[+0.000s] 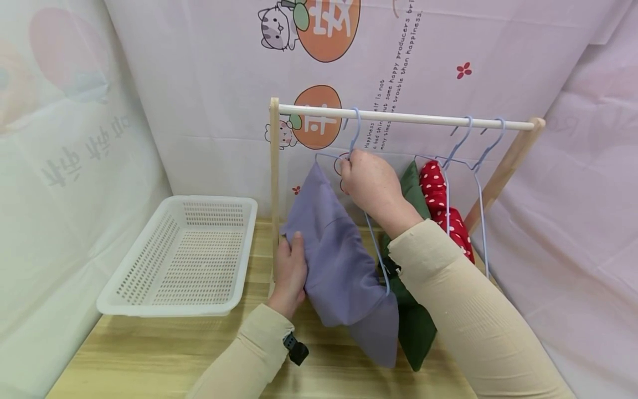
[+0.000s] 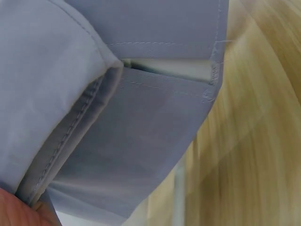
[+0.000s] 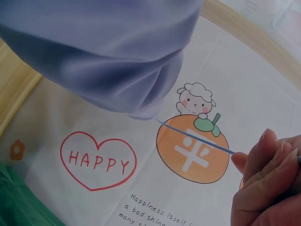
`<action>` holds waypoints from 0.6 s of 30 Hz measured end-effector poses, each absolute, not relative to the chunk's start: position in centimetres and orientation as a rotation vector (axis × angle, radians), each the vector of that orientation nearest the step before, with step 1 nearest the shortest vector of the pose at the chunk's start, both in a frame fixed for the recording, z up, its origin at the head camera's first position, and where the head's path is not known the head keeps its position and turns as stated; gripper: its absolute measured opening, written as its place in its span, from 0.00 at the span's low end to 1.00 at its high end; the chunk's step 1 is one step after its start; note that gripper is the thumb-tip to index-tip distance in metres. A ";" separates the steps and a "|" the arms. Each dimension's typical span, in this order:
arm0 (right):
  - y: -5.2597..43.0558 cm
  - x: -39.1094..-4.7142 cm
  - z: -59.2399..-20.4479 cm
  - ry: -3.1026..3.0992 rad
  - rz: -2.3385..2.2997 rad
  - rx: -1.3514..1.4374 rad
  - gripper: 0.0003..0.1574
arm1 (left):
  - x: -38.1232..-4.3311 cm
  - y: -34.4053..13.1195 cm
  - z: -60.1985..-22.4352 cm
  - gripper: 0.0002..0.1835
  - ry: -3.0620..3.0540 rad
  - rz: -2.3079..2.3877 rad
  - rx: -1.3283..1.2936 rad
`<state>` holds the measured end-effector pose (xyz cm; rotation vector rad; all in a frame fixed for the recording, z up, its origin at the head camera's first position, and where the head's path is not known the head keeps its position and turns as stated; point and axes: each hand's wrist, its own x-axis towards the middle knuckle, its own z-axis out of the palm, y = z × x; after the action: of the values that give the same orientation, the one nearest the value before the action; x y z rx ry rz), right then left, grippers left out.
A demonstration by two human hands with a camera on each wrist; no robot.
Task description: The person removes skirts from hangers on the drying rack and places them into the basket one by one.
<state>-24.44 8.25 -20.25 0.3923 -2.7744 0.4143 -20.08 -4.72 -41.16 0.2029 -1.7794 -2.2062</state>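
Note:
My right hand (image 1: pixel 374 188) pinches the neck of a light-blue wire hanger (image 1: pixel 357 127), whose hook sits over the white rail. In the right wrist view the hanger's thin arm (image 3: pixel 197 137) runs from my fingers (image 3: pixel 263 183) into a lavender cushion cover (image 3: pixel 122 56). That cover (image 1: pixel 334 249) drapes over the left side of the hanger, while the hanger's right side shows bare. At the cover's left edge my left hand (image 1: pixel 289 271) grips the fabric, thumb on the near side. A stitched slit (image 2: pixel 169 69) gapes in the cloth in the left wrist view.
A wooden rack's white rail (image 1: pixel 408 117) bears two more blue hangers (image 1: pixel 466 138) to the right. A green cover (image 1: pixel 413 327) and a red polka-dot cover (image 1: pixel 433 188) hang there. On the left stands a white perforated basket (image 1: pixel 239 244) on the wooden table (image 1: pixel 149 354).

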 end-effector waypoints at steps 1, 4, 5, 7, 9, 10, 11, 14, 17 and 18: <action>8.3 -24.4 -20.2 -2.777 0.416 0.390 0.22 | -19.8 -4.7 -40.6 0.27 -1.794 -2.191 0.195; 8.3 -24.4 -20.2 -2.781 0.415 0.386 0.22 | -19.7 -4.8 -40.0 0.25 -1.833 -2.118 0.164; 8.3 -24.4 -20.2 -2.781 0.414 0.385 0.22 | -19.7 -4.8 -39.8 0.24 -1.849 -2.098 0.161; 8.3 -24.5 -20.3 -2.780 0.409 0.384 0.22 | -19.6 -4.7 -39.4 0.22 -1.865 -2.052 0.138; 8.3 -24.5 -20.3 -2.777 0.399 0.385 0.22 | -19.7 -4.7 -39.4 0.21 -1.867 -2.007 0.105; 8.3 -24.5 -20.3 -2.775 0.397 0.386 0.22 | -19.6 -4.7 -39.2 0.21 -1.871 -1.986 0.090; 8.3 -24.4 -20.3 -2.775 0.397 0.386 0.22 | -19.5 -4.7 -39.1 0.21 -1.873 -1.966 0.076; 8.3 -24.4 -20.3 -2.776 0.396 0.387 0.21 | -19.3 -4.7 -38.6 0.20 -1.879 -1.906 0.027; 8.3 -24.3 -20.2 -2.778 0.397 0.388 0.21 | -19.1 -4.7 -38.1 0.21 -1.908 -1.844 0.000; 8.3 -24.3 -20.2 -2.781 0.397 0.387 0.21 | -19.0 -4.7 -38.0 0.21 -1.917 -1.826 -0.007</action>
<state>-24.32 8.32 -20.23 0.3868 -2.7812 0.3965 -19.01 -4.73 -37.96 -0.0073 -1.9172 -1.8256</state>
